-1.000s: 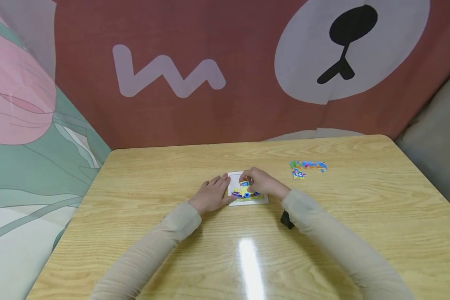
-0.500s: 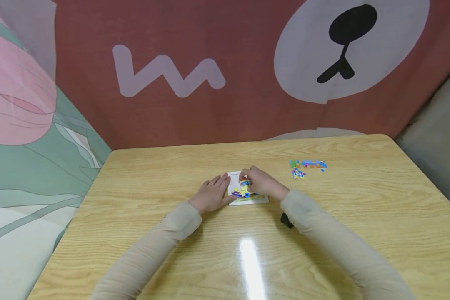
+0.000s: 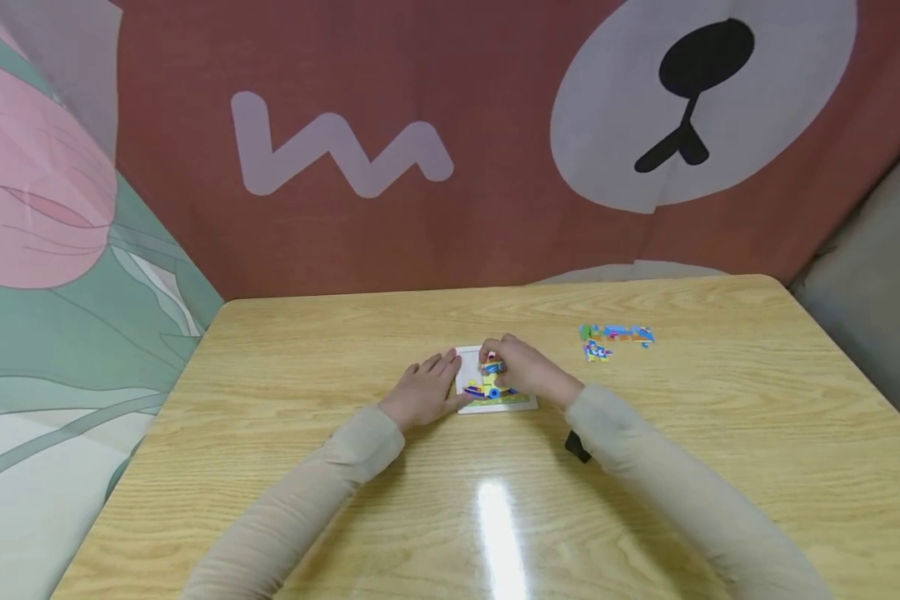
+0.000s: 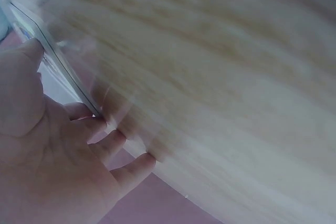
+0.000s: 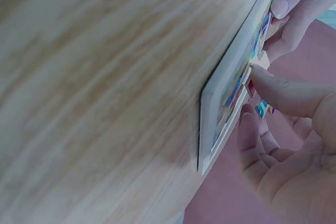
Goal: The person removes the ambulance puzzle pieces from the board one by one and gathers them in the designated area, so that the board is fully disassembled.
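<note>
A small white-framed puzzle board (image 3: 468, 365) lies flat on the table, its lower part filled with a yellow and blue vehicle picture. My left hand (image 3: 422, 392) rests at its left edge, fingers spread and fairly straight, the thumb at the lower corner. Over the board's upper right, my right hand (image 3: 528, 368) has curled fingers that pinch a small colourful puzzle piece (image 3: 492, 367). In the right wrist view, part of a blue and yellow puzzle piece (image 5: 261, 109) shows by the fingers, and the thumb touches the board's surface. The right hand hides the board's right side.
Several loose puzzle pieces (image 3: 624, 334) lie in a row on the wooden table (image 3: 307, 350), right of and beyond the board. Another piece (image 3: 597, 352) lies just in front of them. A black object (image 3: 577, 447) shows under the right sleeve. A printed curtain (image 3: 420, 242) hangs behind the table.
Both hands stay at the board, almost unmoved. The right fingers and the piece they pinch shift only very slightly. The head view tilts a little.
</note>
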The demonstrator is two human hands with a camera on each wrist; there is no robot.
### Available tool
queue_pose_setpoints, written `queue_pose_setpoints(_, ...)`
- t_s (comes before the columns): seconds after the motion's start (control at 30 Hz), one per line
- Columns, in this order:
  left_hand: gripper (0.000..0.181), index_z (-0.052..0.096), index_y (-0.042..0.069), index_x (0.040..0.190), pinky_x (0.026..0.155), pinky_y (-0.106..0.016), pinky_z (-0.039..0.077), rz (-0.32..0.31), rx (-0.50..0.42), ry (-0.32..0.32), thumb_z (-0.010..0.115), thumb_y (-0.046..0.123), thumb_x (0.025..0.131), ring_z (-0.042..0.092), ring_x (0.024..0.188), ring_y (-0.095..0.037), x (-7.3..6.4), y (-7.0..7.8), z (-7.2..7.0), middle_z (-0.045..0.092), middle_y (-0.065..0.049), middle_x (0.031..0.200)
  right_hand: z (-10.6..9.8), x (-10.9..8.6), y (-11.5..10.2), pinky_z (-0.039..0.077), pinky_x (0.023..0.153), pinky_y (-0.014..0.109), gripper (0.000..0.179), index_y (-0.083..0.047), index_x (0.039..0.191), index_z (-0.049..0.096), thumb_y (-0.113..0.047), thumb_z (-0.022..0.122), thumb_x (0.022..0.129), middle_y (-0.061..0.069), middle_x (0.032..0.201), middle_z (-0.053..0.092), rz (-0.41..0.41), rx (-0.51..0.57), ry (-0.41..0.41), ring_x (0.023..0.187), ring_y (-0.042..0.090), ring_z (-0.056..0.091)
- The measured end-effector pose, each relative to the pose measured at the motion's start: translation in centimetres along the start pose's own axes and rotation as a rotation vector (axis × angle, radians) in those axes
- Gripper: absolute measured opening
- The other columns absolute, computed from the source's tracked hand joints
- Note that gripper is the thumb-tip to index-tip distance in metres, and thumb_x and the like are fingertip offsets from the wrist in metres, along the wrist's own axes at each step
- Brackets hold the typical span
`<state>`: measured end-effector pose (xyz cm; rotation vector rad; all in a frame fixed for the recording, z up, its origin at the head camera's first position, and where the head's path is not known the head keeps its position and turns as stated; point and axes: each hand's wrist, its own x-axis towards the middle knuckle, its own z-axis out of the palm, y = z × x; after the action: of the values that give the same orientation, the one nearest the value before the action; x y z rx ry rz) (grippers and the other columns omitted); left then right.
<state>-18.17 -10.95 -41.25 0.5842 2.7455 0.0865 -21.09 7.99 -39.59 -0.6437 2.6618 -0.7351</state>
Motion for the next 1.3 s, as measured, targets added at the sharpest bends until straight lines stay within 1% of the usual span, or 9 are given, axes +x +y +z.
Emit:
queue_pose_setpoints(0.13,0.076,0.016,0.012,0.154,0.119,-0.051,0.023,-0.006,-0.001,-0.008,0.034,0.058,0.098,0.017,0.149,-0.026,0.0,0.0,0.0,0.011,-0.004,0.163,0.0,-0.1,0.1,0.051,0.087,0.041,0.031,-0.01,0.108,0.062,0.003,0.069,0.081,0.014,0.105,0.059,-0.014,-0.006,0.012,0.096,0.025,0.058)
queue_pose_setpoints(0.3,0.076,0.016,0.012,0.154,0.119,-0.051,0.023,-0.005,0.0,-0.014,0.033,0.059,0.098,0.017,0.149,-0.027,-0.1,0.0,0.0,0.011,-0.005,0.163,-0.1,-0.2,0.6,0.054,0.076,0.032,0.029,-0.008,0.114,0.066,0.004,0.061,0.087,0.013,0.106,0.063,0.006,0.103,0.009,0.09,0.023,0.062)
queue_pose_setpoints(0.4,0.076,0.016,0.012,0.154,0.119,-0.051,0.023,-0.005,-0.001,-0.011,0.033,0.059,0.098,0.017,0.149,-0.027,-0.1,0.0,0.0,0.011,-0.005,0.163,-0.2,-0.3,1.0,0.053,0.07,0.029,0.03,-0.007,0.115,0.067,0.004,0.058,0.089,0.014,0.106,0.065,-0.009,0.15,0.015,0.088,0.023,0.063)
queue_pose_setpoints(0.5,0.076,0.016,0.012,0.154,0.119,-0.051,0.023,-0.005,0.002,-0.01,0.033,0.059,0.098,0.017,0.149,-0.027,-0.1,0.0,0.0,0.011,-0.004,0.163,-0.3,-0.5,1.3,0.054,0.071,0.029,0.03,-0.006,0.115,0.067,0.004,0.057,0.089,0.015,0.106,0.064,-0.018,0.177,0.026,0.092,0.026,0.063)
queue_pose_setpoints(0.67,0.075,0.016,0.012,0.154,0.118,-0.051,0.024,-0.004,0.008,-0.008,0.032,0.059,0.098,0.018,0.149,-0.027,0.0,0.0,0.0,0.011,-0.004,0.163,-0.4,-0.9,1.5,0.056,0.073,0.031,0.03,-0.006,0.117,0.066,0.001,0.057,0.09,0.015,0.104,0.063,-0.005,0.219,0.043,0.095,0.028,0.065)
queue_pose_setpoints(0.9,0.076,0.016,0.012,0.154,0.118,-0.051,0.024,-0.011,0.006,-0.011,0.033,0.059,0.098,0.018,0.149,-0.027,0.0,0.1,-0.1,0.012,-0.004,0.163,-0.6,-0.8,1.5,0.056,0.072,0.031,0.029,-0.003,0.12,0.063,-0.004,0.061,0.09,0.015,0.102,0.065,-0.009,0.246,0.069,0.09,0.026,0.065)
queue_pose_setpoints(1.1,0.076,0.015,0.013,0.155,0.119,-0.051,0.023,-0.018,0.008,-0.025,0.032,0.06,0.097,0.017,0.149,-0.026,0.0,0.1,-0.2,0.011,-0.004,0.163,-1.0,-1.0,1.4,0.056,0.073,0.031,0.027,-0.003,0.115,0.063,-0.007,0.064,0.089,0.015,0.101,0.067,0.017,0.274,0.088,0.088,0.023,0.065)
queue_pose_setpoints(1.3,0.076,0.016,0.012,0.154,0.118,-0.051,0.024,-0.016,0.009,-0.014,0.033,0.06,0.097,0.018,0.149,-0.026,0.1,0.1,-0.1,0.012,-0.004,0.163,-1.6,-1.2,2.3,0.055,0.075,0.031,0.026,-0.003,0.115,0.065,-0.008,0.063,0.089,0.015,0.1,0.068,-0.032,0.3,0.099,0.087,0.021,0.064)
